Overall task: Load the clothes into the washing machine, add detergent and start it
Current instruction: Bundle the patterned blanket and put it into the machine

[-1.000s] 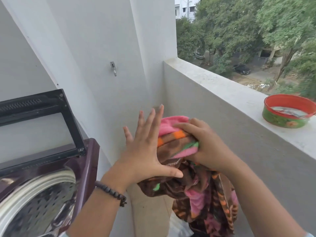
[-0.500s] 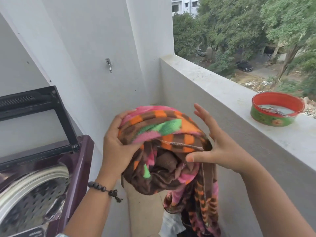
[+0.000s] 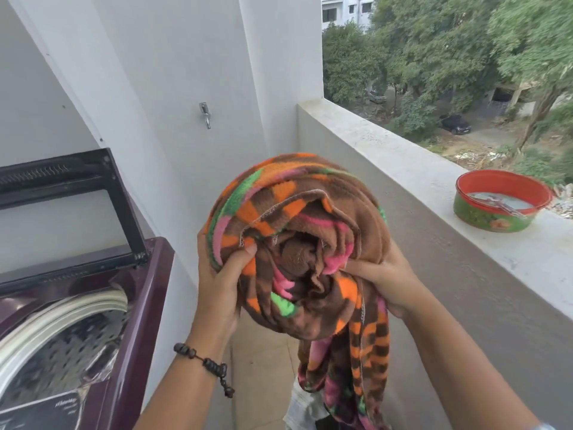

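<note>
most of the right hand (image 3: 383, 279) is hidden behind the bundled blanket (image 3: 297, 243), and the washing machine (image 3: 83, 305) is cut off at the left edge, its lid raised and drum only partly seen. a white wall and a concrete ledge (image 3: 387, 144) with a red bowl (image 3: 500, 201) enclose the balcony. since half a second ago, the right hand has closed on the blanket, which is gripped by the left hand (image 3: 218, 283) too, held right of the machine

A single wide-angle head camera looks forward and down from close range at both hands (image 3: 217, 283) in mid-frame, taking in the washing machine (image 3: 130, 305) lower left and the parapet (image 3: 403, 169) running away on the right.
</note>
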`<state>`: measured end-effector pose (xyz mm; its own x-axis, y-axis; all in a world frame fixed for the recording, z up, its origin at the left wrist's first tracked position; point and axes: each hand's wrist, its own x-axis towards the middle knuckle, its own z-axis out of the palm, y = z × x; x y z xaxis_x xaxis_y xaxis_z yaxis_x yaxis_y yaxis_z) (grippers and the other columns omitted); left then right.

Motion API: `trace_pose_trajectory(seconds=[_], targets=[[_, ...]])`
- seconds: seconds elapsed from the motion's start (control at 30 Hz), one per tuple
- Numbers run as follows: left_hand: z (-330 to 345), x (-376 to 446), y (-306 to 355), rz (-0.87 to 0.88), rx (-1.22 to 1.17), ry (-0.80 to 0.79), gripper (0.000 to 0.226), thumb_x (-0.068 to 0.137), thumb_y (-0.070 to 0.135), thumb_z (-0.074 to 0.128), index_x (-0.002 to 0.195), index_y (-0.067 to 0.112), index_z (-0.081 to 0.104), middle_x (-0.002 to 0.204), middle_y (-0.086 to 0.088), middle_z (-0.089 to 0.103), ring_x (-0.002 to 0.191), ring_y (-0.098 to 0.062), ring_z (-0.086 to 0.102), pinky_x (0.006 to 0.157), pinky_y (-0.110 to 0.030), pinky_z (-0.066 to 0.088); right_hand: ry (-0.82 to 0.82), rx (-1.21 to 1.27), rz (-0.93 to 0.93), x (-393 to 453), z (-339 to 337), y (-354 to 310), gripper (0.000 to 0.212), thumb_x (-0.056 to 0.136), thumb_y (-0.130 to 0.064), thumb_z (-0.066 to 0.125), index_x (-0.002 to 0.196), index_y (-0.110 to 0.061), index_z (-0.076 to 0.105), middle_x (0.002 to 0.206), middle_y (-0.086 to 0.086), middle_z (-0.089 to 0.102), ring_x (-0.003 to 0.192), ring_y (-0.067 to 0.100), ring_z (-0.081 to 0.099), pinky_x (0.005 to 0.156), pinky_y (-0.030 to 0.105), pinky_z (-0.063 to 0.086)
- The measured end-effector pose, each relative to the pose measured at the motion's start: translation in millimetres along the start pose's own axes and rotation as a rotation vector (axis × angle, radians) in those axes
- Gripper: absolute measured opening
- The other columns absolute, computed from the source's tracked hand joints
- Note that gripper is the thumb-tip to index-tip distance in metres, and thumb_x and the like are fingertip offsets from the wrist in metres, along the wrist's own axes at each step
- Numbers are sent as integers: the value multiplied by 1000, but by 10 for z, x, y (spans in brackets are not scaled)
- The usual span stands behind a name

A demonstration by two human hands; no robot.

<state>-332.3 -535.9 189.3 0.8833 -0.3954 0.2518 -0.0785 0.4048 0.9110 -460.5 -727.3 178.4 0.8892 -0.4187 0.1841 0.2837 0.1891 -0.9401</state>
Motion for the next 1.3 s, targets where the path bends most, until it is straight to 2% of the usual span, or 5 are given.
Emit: trace_pose_trajectory(seconds=[0.27,0.43,0.57,0.8,1.3], targets=[[-206,-99,380,-38,477,-297,128,52,43,81,145,59,-7,159,24,-1,140,19,9,105,-7,30,-99,-423,-174,107,-36,-141,75,61,4,83,127,-19,57,113,4,69,102,17,67,87,30,54],[104,-168,581,111,1269,-522,146,49,69,81,133,57,-38,142,35,-41,134,4,-41,116,-55,-15,-260,-878,-241,145,165,-243,64,65,-28,83,125,-33,59,99,-2,54,90,6,57,75,16,43],[181,-135,470,219,1501,-552,125,55,77,69,145,55,-14,154,24,23,146,-5,20,114,-66,-11,-355,-986,-274,135,247,-333,57,72,-31,81,125,-33,60,100,1,51,96,12,54,82,25,47],[177,-114,323,416,1109,-260,67,58,34,87,120,40,60,100,17,65,93,-11,65,87,-39,55,-391,-799,-185,90,155,-367,76,71,-21,82,136,-38,47,126,-6,50,119,12,52,98,36,47],[48,227,214,39,-256,284,44,70,3,75,111,12,65,97,-1,74,88,-17,72,73,-30,58,-134,-256,-36,39,-188,24,127,50,-54,90,153,-32,19,152,-2,40,137,17,43,112,50,36]])
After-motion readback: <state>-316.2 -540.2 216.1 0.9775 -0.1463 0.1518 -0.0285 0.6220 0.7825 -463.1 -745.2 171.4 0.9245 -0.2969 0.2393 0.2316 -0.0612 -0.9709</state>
